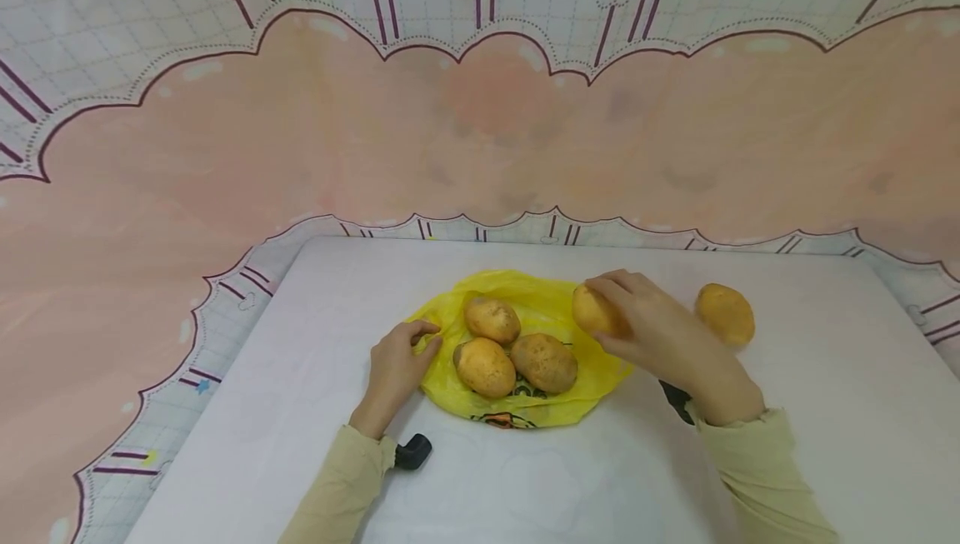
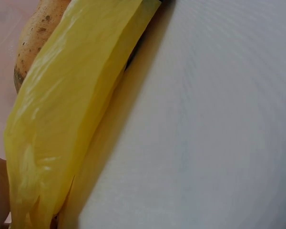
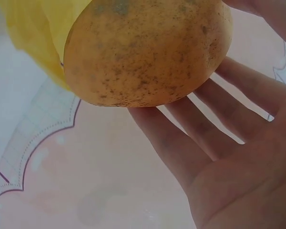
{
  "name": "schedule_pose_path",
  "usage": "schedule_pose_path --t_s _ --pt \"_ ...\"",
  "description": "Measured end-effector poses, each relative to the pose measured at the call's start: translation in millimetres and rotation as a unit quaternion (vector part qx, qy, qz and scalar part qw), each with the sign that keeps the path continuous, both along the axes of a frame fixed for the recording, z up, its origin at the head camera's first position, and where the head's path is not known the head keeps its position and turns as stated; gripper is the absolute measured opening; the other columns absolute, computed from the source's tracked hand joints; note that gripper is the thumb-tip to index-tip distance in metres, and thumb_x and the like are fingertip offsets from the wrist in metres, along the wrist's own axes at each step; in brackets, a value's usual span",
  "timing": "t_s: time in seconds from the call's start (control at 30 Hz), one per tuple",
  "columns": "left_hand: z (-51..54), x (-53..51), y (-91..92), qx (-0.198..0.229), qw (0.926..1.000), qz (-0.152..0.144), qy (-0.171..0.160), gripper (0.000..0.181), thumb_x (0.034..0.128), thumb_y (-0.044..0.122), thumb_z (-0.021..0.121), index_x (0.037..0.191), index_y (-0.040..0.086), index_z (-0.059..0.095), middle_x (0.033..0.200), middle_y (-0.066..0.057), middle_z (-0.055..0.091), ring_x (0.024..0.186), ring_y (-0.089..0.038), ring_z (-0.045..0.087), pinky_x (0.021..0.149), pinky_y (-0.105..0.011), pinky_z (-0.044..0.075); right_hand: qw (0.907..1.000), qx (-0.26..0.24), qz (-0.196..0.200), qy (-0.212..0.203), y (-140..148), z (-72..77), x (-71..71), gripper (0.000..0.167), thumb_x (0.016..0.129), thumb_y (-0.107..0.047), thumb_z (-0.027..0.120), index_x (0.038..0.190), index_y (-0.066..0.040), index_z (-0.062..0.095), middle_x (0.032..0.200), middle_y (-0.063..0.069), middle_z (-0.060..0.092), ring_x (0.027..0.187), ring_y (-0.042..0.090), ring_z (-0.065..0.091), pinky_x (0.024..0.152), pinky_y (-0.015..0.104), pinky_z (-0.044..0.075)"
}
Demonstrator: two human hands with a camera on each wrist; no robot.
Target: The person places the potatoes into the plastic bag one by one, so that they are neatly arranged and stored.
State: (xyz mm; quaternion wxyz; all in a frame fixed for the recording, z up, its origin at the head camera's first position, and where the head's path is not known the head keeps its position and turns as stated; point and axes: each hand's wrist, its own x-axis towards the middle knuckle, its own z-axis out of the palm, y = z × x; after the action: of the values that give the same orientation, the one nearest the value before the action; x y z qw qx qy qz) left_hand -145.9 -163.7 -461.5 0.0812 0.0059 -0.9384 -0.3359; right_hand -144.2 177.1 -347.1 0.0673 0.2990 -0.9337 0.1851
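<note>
My right hand (image 1: 652, 327) holds a potato (image 1: 595, 311) over the right side of a yellow plastic bag (image 1: 592, 401). Thumb and fingers grip this potato (image 3: 148, 52) at its sides in the right wrist view. Three more potatoes lie on the opened bag: one at the back (image 1: 492, 320), one at front left (image 1: 485, 367) and one at front right (image 1: 544, 363). At the left edge of the bag, my left hand (image 1: 396, 365) pinches the plastic. The left wrist view has the bag's raised side (image 2: 71, 95) with gathered folds beside a fingertip.
Another potato (image 1: 725, 314) lies on the white table (image 1: 540, 486), right of the bag and beyond my right forearm. Black camera mounts sit at both wrists, the left one (image 1: 413, 451) close to the tabletop. A patterned cloth (image 1: 480, 127) hangs behind the table.
</note>
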Motion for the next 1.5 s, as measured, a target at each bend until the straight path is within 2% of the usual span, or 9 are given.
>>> schedule_pose_path --t_s 0.17,0.5,0.77,0.97,1.23,1.5 --pt "-0.7 0.0 0.2 0.001 1.0000 -0.002 0.003 0.022 0.0918 0.022 0.071 0.110 0.009 0.073 0.116 -0.013 0.071 0.105 -0.032 0.066 0.095 -0.052 0.047 0.9999 0.004 0.003 -0.016 -6.2 -7.2 -2.3 0.057 0.084 -0.017 0.080 0.132 0.002 0.056 0.132 0.019 0.058 0.120 0.036 0.056 0.100 0.050 0.050" --pt "-1.4 0.6 -0.7 -0.003 1.0000 -0.002 0.000 0.023 0.0919 0.021 0.071 0.111 0.009 0.073 0.118 -0.013 0.070 0.106 -0.032 0.066 0.096 -0.053 0.046 0.9995 0.002 0.022 -0.021 -18.6 -14.3 -4.9 0.056 0.083 -0.015 0.081 0.131 0.001 0.057 0.131 0.018 0.058 0.120 0.033 0.056 0.100 0.048 0.050" --pt "-2.2 -0.5 -0.9 -0.001 1.0000 -0.004 -0.002 0.023 0.0919 0.022 0.071 0.111 0.009 0.073 0.118 -0.013 0.070 0.106 -0.032 0.065 0.097 -0.054 0.045 0.9994 -0.003 0.035 -0.008 -25.6 -21.1 -9.1 0.054 0.085 -0.018 0.080 0.130 0.002 0.058 0.129 0.018 0.059 0.119 0.034 0.056 0.100 0.048 0.050" --pt "-1.9 -0.8 -0.2 0.001 1.0000 -0.004 -0.004 0.023 0.0921 0.022 0.071 0.111 0.009 0.073 0.118 -0.013 0.070 0.106 -0.032 0.066 0.097 -0.054 0.045 0.9993 -0.008 0.035 -0.007 -32.0 -22.9 -14.3 0.054 0.087 -0.024 0.078 0.130 0.003 0.058 0.129 0.017 0.060 0.118 0.032 0.057 0.101 0.048 0.049" --pt "-1.2 -0.5 -1.0 -0.001 1.0000 -0.004 0.000 0.023 0.0920 0.022 0.071 0.111 0.009 0.073 0.119 -0.012 0.070 0.107 -0.032 0.066 0.097 -0.054 0.045 0.9991 -0.009 0.033 -0.024 -39.1 -24.1 -21.0 0.055 0.088 -0.022 0.076 0.133 0.002 0.056 0.133 0.018 0.058 0.123 0.034 0.055 0.104 0.049 0.047" --pt "-1.3 -0.5 -0.7 -0.002 1.0000 -0.004 0.001 0.023 0.0922 0.022 0.071 0.111 0.009 0.073 0.119 -0.013 0.070 0.106 -0.032 0.066 0.096 -0.053 0.046 0.9990 -0.011 0.037 -0.024 -42.7 -29.1 -27.5 0.056 0.087 -0.020 0.077 0.134 0.003 0.056 0.133 0.019 0.058 0.123 0.035 0.054 0.104 0.048 0.047"
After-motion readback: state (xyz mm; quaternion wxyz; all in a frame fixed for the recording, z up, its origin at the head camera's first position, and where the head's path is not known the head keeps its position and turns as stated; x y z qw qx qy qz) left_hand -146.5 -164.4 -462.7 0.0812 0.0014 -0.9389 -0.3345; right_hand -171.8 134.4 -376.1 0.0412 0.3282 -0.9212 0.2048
